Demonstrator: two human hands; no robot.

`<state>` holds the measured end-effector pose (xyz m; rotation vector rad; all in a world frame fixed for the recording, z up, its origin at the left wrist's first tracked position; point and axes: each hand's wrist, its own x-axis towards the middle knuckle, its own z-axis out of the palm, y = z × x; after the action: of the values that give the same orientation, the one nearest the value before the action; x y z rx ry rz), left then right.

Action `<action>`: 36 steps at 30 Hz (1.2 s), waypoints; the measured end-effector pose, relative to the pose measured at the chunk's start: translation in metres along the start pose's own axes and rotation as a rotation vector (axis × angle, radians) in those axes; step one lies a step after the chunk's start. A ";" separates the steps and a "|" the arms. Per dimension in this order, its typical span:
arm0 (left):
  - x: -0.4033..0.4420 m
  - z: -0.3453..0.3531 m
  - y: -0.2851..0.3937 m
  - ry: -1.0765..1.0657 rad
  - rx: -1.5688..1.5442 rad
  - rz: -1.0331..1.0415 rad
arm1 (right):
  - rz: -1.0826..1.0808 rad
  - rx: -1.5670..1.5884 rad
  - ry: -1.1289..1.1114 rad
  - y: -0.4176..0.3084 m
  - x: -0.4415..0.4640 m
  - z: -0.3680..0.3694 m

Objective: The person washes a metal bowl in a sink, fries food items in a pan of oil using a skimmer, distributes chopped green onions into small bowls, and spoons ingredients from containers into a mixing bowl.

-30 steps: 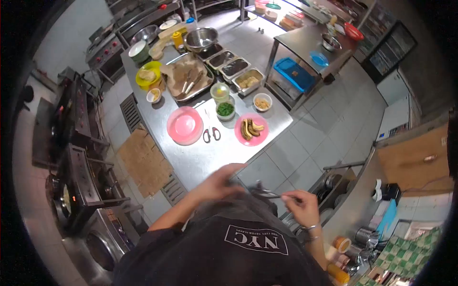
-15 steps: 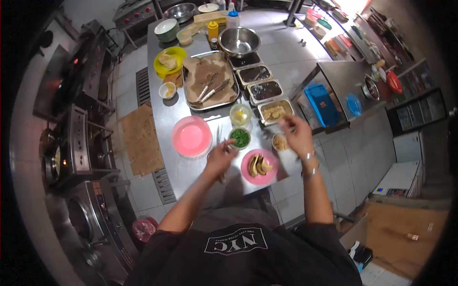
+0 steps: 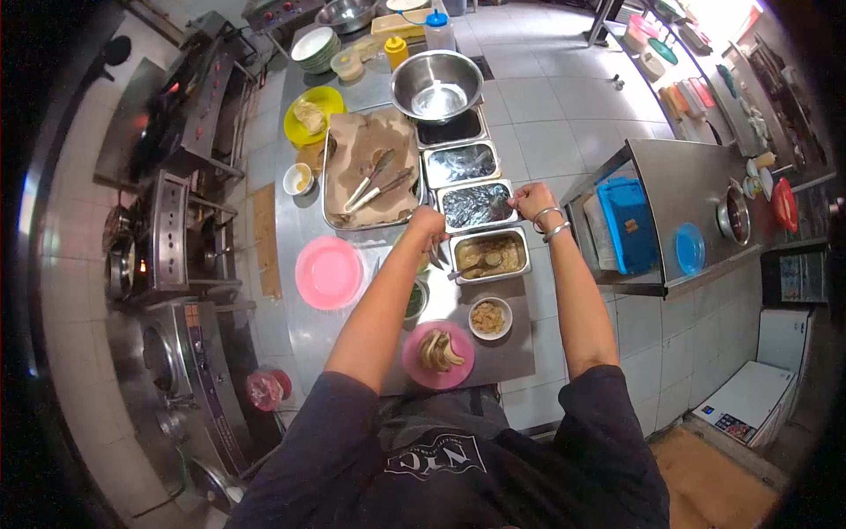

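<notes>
The left forearm (image 3: 379,304) and right forearm (image 3: 577,304) reach forward, angling toward each other. The left hand (image 3: 426,226) curls its fingers, back uppermost; the right hand (image 3: 535,204), slightly farther forward and apart, bends its fingers inward, each exact grip too small to tell

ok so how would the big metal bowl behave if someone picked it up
The bowl should stay stiff, since its rounded wall looks like metal. It is probably light for its size, as it appears empty. Its smooth, shiny surface may be a little slippery.
</notes>
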<state>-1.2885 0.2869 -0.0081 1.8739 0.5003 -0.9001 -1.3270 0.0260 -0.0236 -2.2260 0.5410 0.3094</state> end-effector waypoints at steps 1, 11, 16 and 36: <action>0.001 -0.001 -0.001 0.007 -0.001 -0.008 | 0.011 0.024 -0.027 0.001 0.004 0.000; -0.018 -0.022 -0.017 0.282 -0.083 0.220 | -0.005 -0.024 0.018 0.008 0.012 0.016; -0.034 0.016 0.027 0.141 -0.256 0.558 | -0.084 -0.092 0.068 -0.004 -0.005 0.014; -0.237 -0.011 -0.101 -0.771 -0.198 0.062 | -0.493 0.482 -0.655 -0.055 -0.244 0.026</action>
<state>-1.5045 0.3522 0.1172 1.2240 0.0486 -1.3742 -1.5160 0.1457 0.0904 -1.5892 -0.2653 0.5464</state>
